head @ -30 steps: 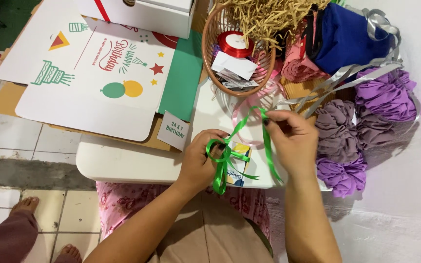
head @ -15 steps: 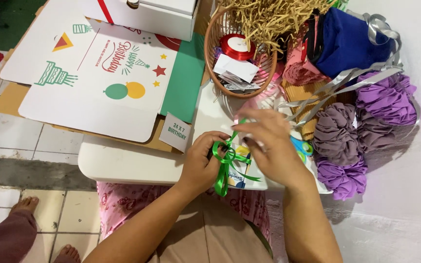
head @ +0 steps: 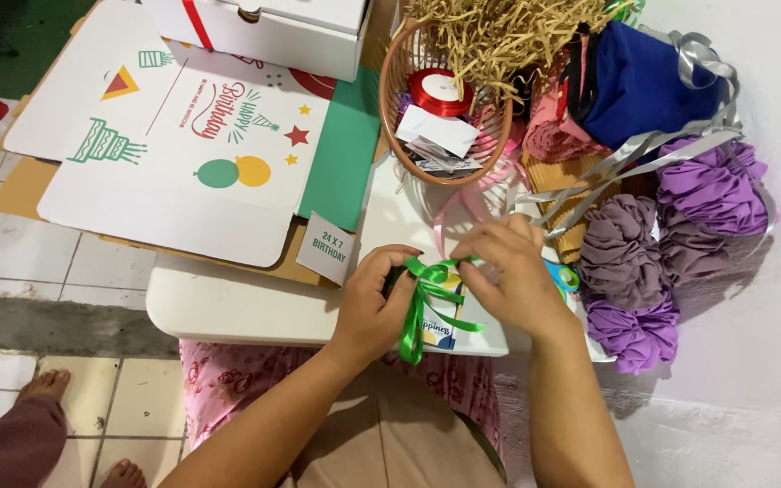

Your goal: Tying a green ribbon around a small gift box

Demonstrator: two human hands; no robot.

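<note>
A flat white cardboard box panel printed with cakes, balloons and stars [head: 174,154] lies spread to the upper left of the hands, overlapping a green sheet of card [head: 345,154], with a closed white cardboard box [head: 273,23] beyond it. Both forearms rise from the bottom edge of the frame over a pink patterned cloth [head: 237,389] and converge above the near edge of a white table [head: 228,303].

To the right of the hands sit gathered purple fabric bundles [head: 680,235] and, above them, a dark blue cloth bundle [head: 639,77] trailing silver ribbon [head: 644,149]. Straight ahead of the hands stands a round brown wicker basket [head: 390,90] topped with tan shredded paper [head: 508,32] and holding a red ribbon spool [head: 440,90].

The left hand [head: 377,303] is curled, wrist bent inward, with fingers and thumb closed around a small dark item that is mostly hidden and on the shiny green ribbon [head: 422,294]. The right hand [head: 512,276] arches over from the right, knuckles up, its fingertips pinching the ribbon's loop where the two hands meet. The ribbon forms a bow between the hands, and its tails hang down toward the person's lap across a small printed white card [head: 445,321] that lies on the table just under the hands.

A small white printed label [head: 325,246] sits just left of the left hand. Another person's bare feet [head: 47,389] rest on the tiled floor at the lower left.
</note>
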